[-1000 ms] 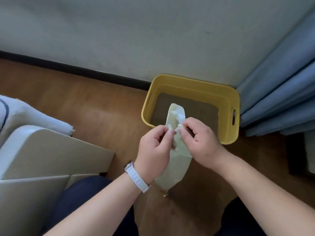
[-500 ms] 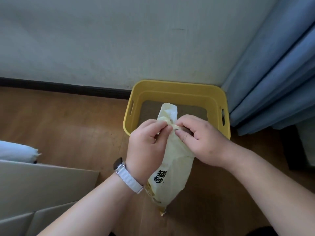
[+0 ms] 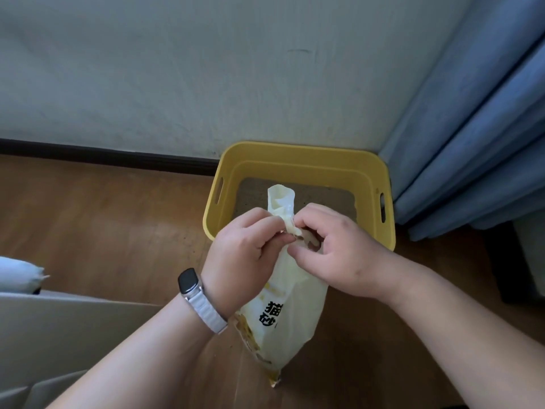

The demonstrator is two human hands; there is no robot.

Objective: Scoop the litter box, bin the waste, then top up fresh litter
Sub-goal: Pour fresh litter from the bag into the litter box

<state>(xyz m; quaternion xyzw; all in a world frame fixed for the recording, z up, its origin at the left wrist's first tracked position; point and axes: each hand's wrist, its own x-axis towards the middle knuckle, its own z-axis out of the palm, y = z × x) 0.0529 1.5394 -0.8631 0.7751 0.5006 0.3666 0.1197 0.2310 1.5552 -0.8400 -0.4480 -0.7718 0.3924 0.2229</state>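
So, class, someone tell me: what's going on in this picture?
A person is handling a pale yellow litter bag, the left hand and the right hand both pinching its twisted neck. The bag is just in front of a yellow litter box on the wooden floor by the wall. Nothing is pouring yet.

Blue curtain (image 3: 472, 149) (right side) meets grey wall (image 3: 177, 69), wooden floor (image 3: 103, 219).
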